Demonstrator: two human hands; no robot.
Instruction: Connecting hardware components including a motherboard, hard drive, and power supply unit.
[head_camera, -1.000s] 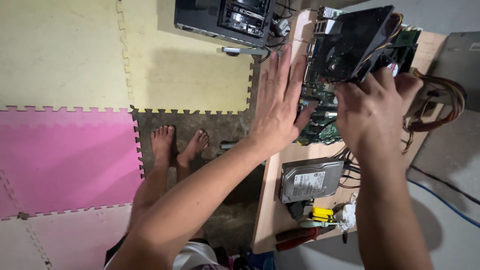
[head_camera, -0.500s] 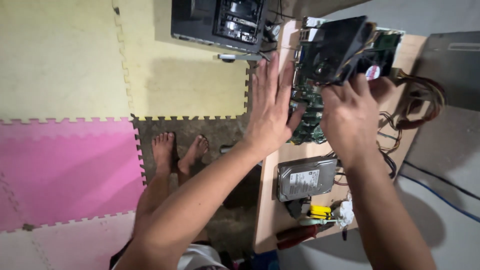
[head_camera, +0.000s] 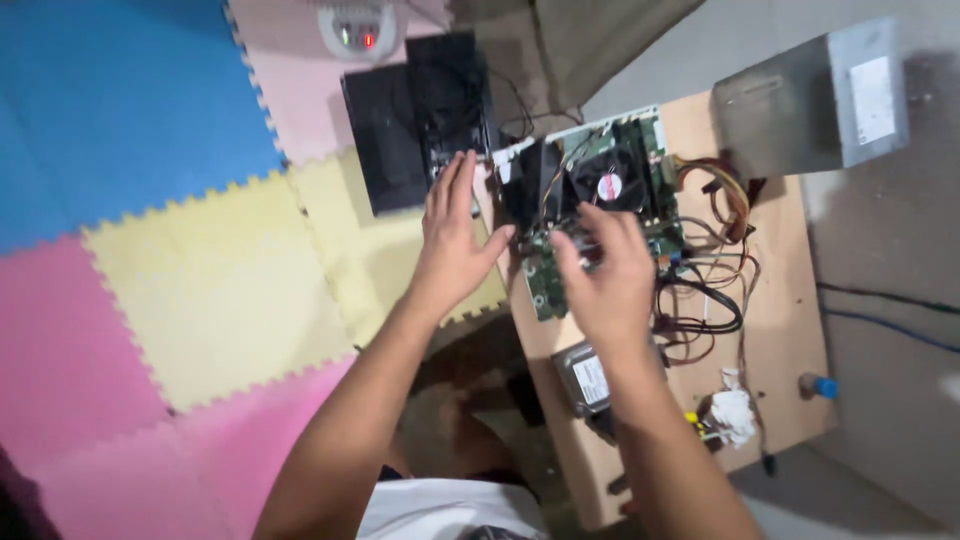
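Nearest the viewer, two bare forearms rise from the bottom edge toward a wooden board (head_camera: 790, 300) that serves as a low bench on the right, keeping the parts off the floor. At the board's near end lie one crumpled white wad (head_camera: 732, 414) with a small yellow item beside it, and one hard drive (head_camera: 588, 378), label up, partly hidden under the right wrist. One blue-capped small object (head_camera: 820, 386) stands at the board's right edge. Farther in, a tangle of black, red and yellow cables (head_camera: 712, 290) trails right of the one green motherboard (head_camera: 600, 215), which lies flat near the board's left edge with one cooler fan (head_camera: 608, 186) facing up. The right hand (head_camera: 610, 275) hovers over the motherboard's near part, fingers curled downward; whether they pinch anything cannot be told, since the back of the hand hides the fingertips. The left hand (head_camera: 452, 240) is held spread and flat, fingers together and pointing far, at the motherboard's left edge, apparently steadying it. Beyond the left hand one black case (head_camera: 420, 120) rests on the yellow foam mat tile (head_camera: 230, 290); one grey power supply (head_camera: 815, 95) sits far right, near enough for its cables to reach. The interlocking mat shows blue, pink and yellow tiles.
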